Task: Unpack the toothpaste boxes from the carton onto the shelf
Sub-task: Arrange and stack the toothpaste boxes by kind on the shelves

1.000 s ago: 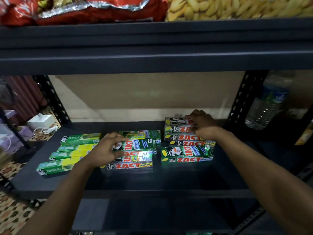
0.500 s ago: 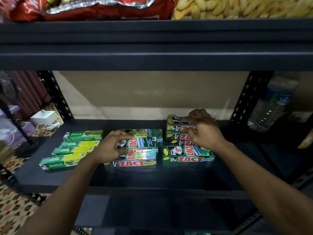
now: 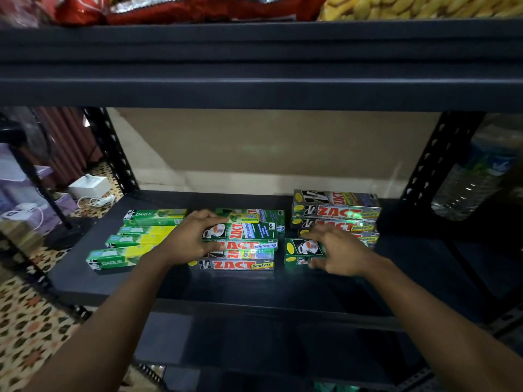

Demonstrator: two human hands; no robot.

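Head view: cutting off red foil snack bags [image 3: 181,7] and a bag of yellow snacks [image 3: 410,5] at the top edge; blurring a water bottle [image 3: 475,179] at the right past reading; hiding the left end of the ZACT whitening boxes [image 3: 249,244] behind the left hand [image 3: 192,241], and much of the front green ZACT box [image 3: 304,248] behind the right hand [image 3: 339,250]. Showing, flat on the dark shelf [image 3: 254,287], Darlie boxes [image 3: 135,241] at the left, the whitening stack in the middle, and ZACT Smokers boxes [image 3: 336,212] stacked at the right rear, just behind the front green one. Reaching in with both forearms from below; curling the left fingers over the top whitening box, thumb at its front, clamping its end; spreading the right fingers, bent, over the front green box, thumb by its front face, all smeared by motion: gripping or merely touching, impossible to tell.
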